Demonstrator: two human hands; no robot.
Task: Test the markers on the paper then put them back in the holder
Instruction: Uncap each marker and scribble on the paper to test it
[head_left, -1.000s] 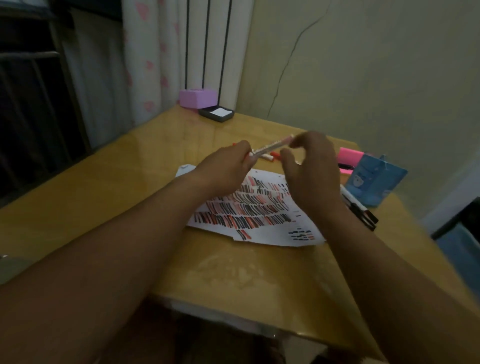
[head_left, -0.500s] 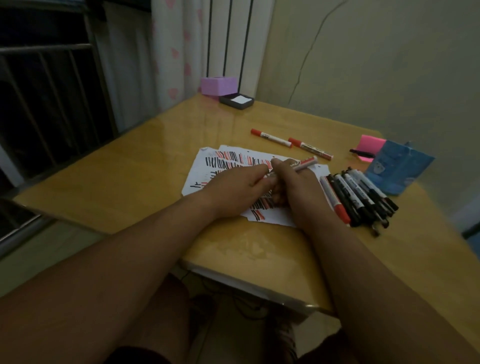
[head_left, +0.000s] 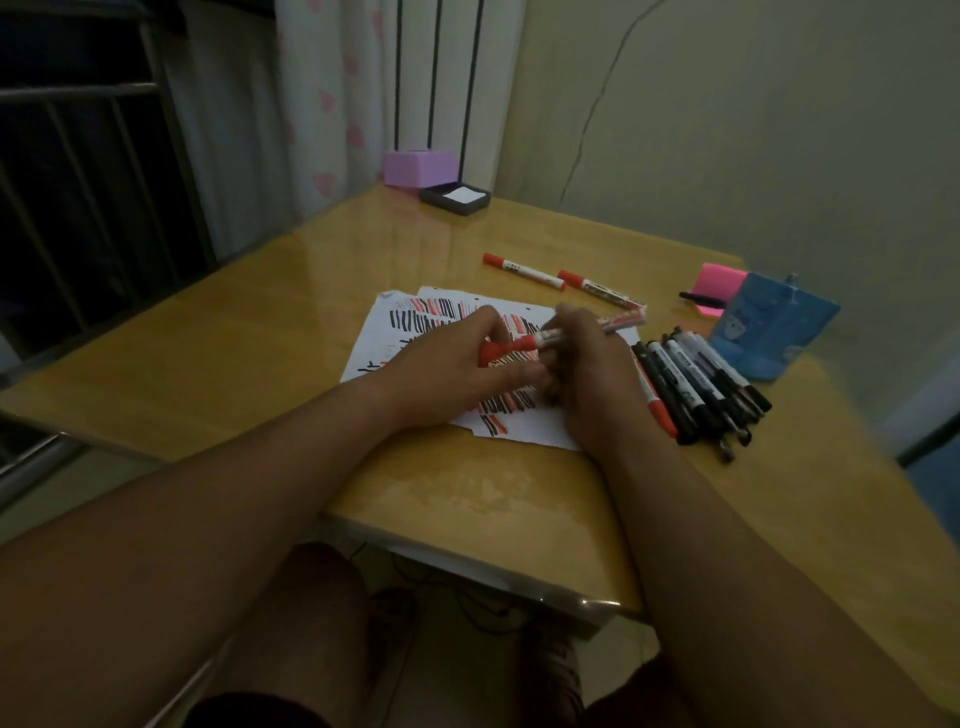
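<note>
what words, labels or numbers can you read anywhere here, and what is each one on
None can be read for certain.
held marker: print on the white barrel, blurred.
two loose red markers: dark print on the barrels, too small.
marker pile: label print, too small.
blue holder: a pale picture, no legible words.
paper: only red and black test strokes.

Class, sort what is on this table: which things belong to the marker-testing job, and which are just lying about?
Job: held red marker, paper, pile of markers, two loose red markers, blue holder.
Lying about: purple box, dark tray, pink sticky notes.
</note>
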